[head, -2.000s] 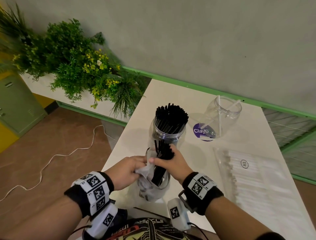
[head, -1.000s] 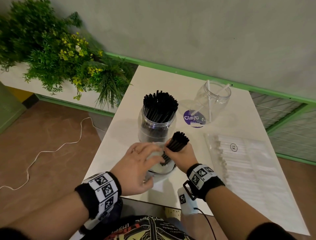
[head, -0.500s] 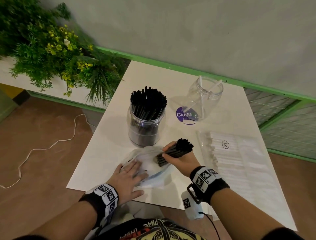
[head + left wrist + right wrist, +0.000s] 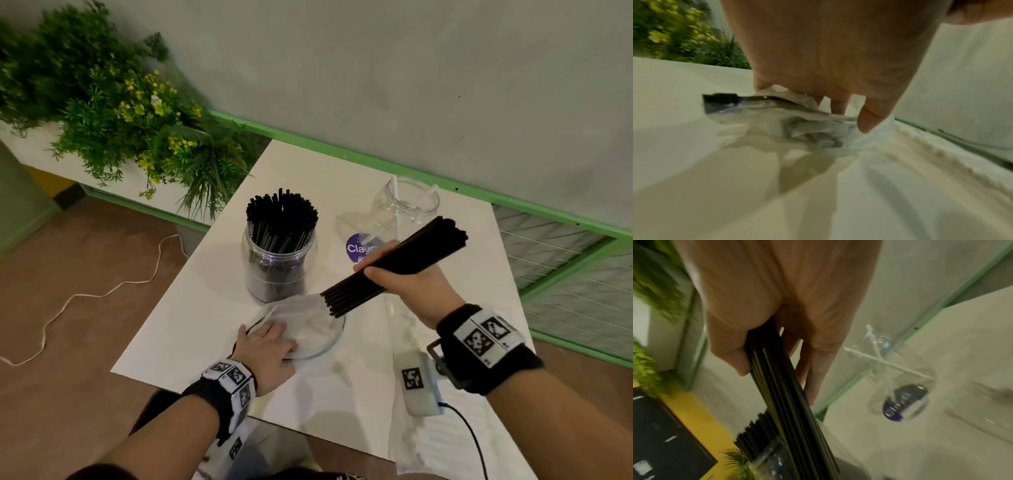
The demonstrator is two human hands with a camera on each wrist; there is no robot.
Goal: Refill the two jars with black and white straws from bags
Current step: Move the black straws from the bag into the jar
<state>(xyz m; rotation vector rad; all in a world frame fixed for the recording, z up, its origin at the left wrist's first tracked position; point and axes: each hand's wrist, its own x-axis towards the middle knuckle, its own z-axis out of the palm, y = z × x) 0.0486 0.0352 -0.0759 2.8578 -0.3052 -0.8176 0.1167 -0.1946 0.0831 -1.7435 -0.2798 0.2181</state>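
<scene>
Right hand point(image 4: 407, 284) grip clamps black straw bundle point(image 4: 394, 270), now out of bag point(image 4: 305, 325) (left hand point(image 4: 267, 349) flat atop).

**Black straws out of the bag**

I see the bundle of black straws point(image 4: 394, 269) tilted, its low end over the flattened clear bag point(image 4: 308, 325) just before the black-straw jar point(image 4: 279, 246), which is packed full. Right of that jar, the clear jar point(image 4: 404, 209) holds few white straws point(image 4: 395, 205).
</scene>
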